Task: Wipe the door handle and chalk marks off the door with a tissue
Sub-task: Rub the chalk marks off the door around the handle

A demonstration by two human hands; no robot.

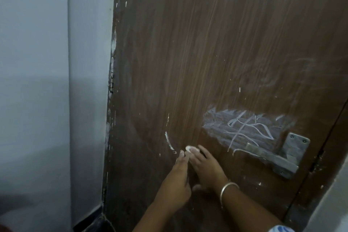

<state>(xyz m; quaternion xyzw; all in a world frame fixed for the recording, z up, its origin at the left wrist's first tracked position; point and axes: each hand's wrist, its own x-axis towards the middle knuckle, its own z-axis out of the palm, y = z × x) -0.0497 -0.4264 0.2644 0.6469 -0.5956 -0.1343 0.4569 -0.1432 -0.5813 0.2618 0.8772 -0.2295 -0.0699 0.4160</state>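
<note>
A pale grey wall (47, 81) stands left, with a silver bangle (227, 189) lower right.

Both hands meet low on the door (207, 43), the left hand (174, 182) just left of the right hand (205, 168), a tissue (191, 149) at their fingertips. Chalk marks (243, 128) lie right of them, the handle (282, 158) further right. A wall (47, 81) stands left of the door.

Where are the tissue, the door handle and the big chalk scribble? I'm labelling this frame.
tissue (191, 149): head view, on the white wad at the fingertips.
door handle (271, 158): head view, on the middle of the metal lever.
chalk scribble (243, 126): head view, on the centre of the white patch.
</note>
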